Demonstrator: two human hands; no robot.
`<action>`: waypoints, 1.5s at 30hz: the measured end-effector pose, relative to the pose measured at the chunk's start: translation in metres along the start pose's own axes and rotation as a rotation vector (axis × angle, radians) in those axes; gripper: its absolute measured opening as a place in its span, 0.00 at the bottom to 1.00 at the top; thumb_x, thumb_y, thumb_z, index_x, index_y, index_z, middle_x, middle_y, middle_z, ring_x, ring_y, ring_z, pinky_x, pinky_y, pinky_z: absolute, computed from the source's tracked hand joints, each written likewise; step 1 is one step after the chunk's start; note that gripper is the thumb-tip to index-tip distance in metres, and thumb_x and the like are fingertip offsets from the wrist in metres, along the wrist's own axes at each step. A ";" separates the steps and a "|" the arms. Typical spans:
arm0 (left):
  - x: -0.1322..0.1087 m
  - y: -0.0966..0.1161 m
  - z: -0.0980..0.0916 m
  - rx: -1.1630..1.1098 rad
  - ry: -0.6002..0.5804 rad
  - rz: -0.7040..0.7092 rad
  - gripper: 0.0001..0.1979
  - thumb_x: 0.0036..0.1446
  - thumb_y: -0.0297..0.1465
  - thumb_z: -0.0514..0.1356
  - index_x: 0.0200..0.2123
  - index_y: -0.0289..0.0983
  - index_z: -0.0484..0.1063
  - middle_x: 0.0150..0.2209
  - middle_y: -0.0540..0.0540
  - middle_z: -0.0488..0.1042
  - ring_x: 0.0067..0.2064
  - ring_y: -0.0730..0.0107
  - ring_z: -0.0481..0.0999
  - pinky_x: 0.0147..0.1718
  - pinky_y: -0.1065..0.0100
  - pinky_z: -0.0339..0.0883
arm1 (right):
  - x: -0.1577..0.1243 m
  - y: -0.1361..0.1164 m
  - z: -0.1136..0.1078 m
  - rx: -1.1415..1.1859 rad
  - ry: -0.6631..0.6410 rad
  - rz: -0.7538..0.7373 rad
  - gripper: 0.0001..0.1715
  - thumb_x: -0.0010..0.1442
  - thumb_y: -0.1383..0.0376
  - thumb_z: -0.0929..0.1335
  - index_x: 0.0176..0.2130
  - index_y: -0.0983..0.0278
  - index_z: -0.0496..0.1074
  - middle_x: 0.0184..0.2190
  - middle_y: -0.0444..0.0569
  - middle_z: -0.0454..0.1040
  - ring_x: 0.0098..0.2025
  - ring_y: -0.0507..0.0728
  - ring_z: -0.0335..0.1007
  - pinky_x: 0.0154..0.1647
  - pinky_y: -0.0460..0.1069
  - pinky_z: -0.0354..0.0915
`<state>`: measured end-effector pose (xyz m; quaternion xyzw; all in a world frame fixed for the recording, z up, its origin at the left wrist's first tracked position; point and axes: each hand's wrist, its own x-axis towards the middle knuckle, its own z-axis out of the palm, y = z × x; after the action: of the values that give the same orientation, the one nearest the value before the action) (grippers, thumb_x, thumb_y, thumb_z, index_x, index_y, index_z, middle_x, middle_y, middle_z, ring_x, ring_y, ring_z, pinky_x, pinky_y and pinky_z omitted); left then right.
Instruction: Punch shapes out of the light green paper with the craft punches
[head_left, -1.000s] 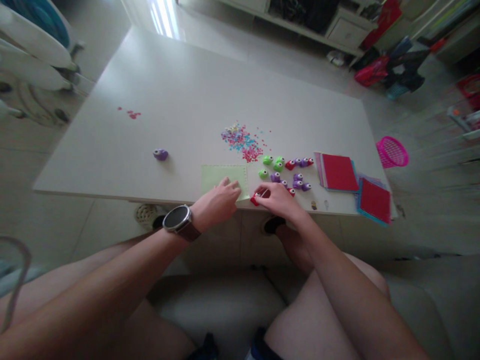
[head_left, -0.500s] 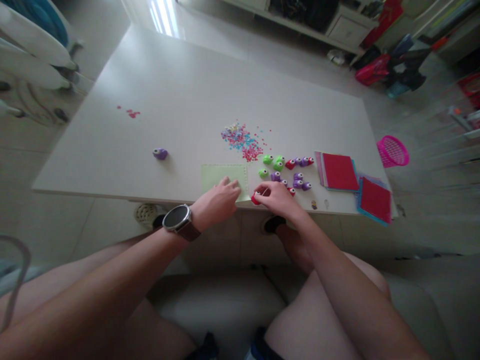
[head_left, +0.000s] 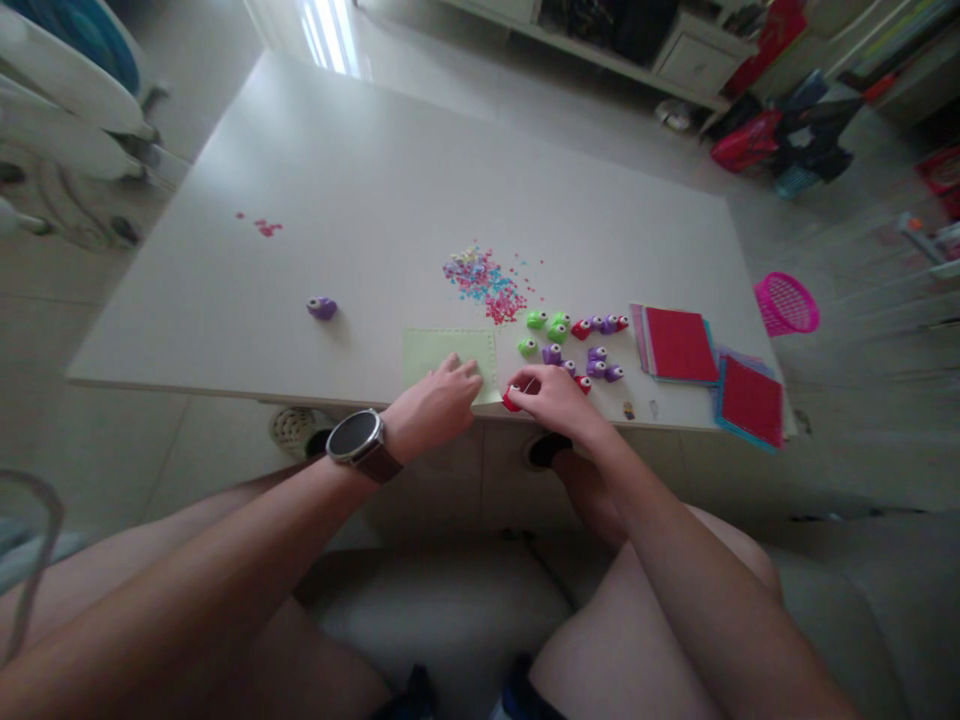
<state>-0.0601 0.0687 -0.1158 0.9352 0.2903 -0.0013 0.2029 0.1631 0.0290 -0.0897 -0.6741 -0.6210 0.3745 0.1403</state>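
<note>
Pink paper bits: small scatter point(head_left: 264, 227), far left, well apart from the other confetti; perhaps a separate batch.
Lone purple craft punch: on its side or upright, cannot tell point(head_left: 322, 308); set apart from the rest, reason unclear.
Left hand: palm down point(head_left: 441, 390), fingers loosely spread, tips on the sheet, pinching nothing visible; likely a light weight against sliding.
Light green sheet: flat at the table's front edge point(head_left: 429, 350), tiny marks along top and right borders; near placement probably suits the reach.
Confetti heap: mixed colours point(head_left: 487, 285), just beyond the sheet, seemingly out of the work's way.
Red craft punch: at the sheet's near right corner point(head_left: 511, 398); whether paper sits in its slot, cannot tell.
Right hand: thumb and fingers pinching that punch point(head_left: 559, 394), presumably to steady it against the corner.
Green craft punches: loosely grouped point(head_left: 558, 327), purple ones beside; within easy reach.
Paper stacks: red-topped squares, far right point(head_left: 679, 345), clear of both hands.
</note>
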 end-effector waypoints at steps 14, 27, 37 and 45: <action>-0.001 0.002 -0.005 -0.008 -0.032 -0.005 0.10 0.62 0.23 0.57 0.45 0.33 0.75 0.55 0.32 0.76 0.62 0.47 0.71 0.63 0.45 0.70 | -0.001 -0.005 0.001 -0.023 -0.012 -0.024 0.02 0.62 0.72 0.74 0.36 0.66 0.81 0.33 0.48 0.82 0.34 0.54 0.75 0.39 0.48 0.66; -0.003 0.005 -0.006 -0.001 -0.036 -0.034 0.11 0.61 0.22 0.61 0.47 0.33 0.74 0.60 0.31 0.73 0.66 0.46 0.69 0.63 0.47 0.71 | -0.003 -0.002 0.003 -0.099 -0.009 -0.169 0.04 0.60 0.74 0.75 0.36 0.66 0.80 0.33 0.47 0.79 0.34 0.53 0.74 0.38 0.48 0.65; -0.003 0.008 -0.010 0.013 -0.059 -0.048 0.11 0.62 0.21 0.61 0.48 0.33 0.73 0.61 0.31 0.72 0.67 0.46 0.68 0.61 0.48 0.73 | -0.004 -0.001 -0.001 -0.110 -0.062 -0.229 0.07 0.58 0.77 0.74 0.34 0.65 0.78 0.33 0.46 0.77 0.36 0.54 0.73 0.38 0.47 0.64; -0.002 0.009 -0.008 0.009 -0.034 -0.037 0.10 0.64 0.23 0.61 0.49 0.33 0.74 0.59 0.32 0.74 0.65 0.46 0.69 0.61 0.46 0.73 | -0.003 0.003 -0.002 -0.134 -0.069 -0.302 0.09 0.58 0.78 0.73 0.36 0.65 0.79 0.36 0.47 0.77 0.38 0.55 0.74 0.42 0.49 0.66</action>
<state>-0.0584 0.0640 -0.1050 0.9305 0.3038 -0.0220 0.2034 0.1669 0.0258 -0.0895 -0.5676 -0.7434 0.3297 0.1282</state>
